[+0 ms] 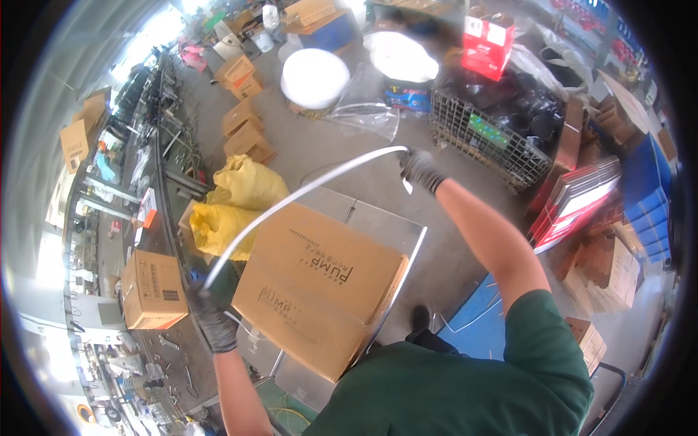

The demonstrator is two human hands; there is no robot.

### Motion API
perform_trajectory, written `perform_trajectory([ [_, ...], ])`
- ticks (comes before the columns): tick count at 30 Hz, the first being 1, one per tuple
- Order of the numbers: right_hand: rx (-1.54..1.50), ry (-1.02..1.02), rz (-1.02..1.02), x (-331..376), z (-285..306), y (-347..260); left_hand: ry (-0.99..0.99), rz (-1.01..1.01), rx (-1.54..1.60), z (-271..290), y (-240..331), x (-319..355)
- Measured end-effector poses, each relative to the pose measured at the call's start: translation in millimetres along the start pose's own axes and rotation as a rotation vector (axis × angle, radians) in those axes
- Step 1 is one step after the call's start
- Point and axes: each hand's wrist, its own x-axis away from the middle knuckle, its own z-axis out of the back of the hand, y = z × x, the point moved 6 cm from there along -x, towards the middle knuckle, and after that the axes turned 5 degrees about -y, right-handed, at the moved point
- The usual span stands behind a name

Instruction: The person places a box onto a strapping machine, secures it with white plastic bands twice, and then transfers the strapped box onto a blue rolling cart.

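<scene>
A long white strap point(313, 186) arches over a large brown cardboard box point(320, 280) from one hand to the other. My left hand point(212, 320), in a dark grey glove, is closed around the strap's lower end beside the box's left side. Farther off to the right, my right hand point(423, 171) grips the other end, its matching glove slightly blurred. A short tail of strap hangs below that hand. The box lies flat on a metal-framed stand point(385, 218), its top flaps closed.
Yellow sacks point(236, 196) sit beyond the box's left corner. A smaller carton point(151, 289) stands on the long bench at left. A wire mesh cage point(487, 138) of black parts is at far right, near stacked flat cartons point(578, 200). A blue board point(476, 316) lies at right.
</scene>
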Motion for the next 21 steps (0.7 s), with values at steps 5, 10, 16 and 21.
perform_trajectory([
  [5, -0.386, -0.416, -0.187, -61, -60, 22, -0.153, -0.096, -0.627, -55, -81, 26],
  [10, -0.512, -0.61, -0.237, -63, -160, 61, -0.312, -0.237, -0.974, -93, -65, 38],
  [16, 0.088, -0.535, -0.035, -78, -220, 116, -0.346, -0.288, -1.115, -107, -55, 31],
  [21, 0.712, -0.474, 0.13, -71, -240, 92, -0.368, -0.279, -1.083, -102, -49, 29],
])
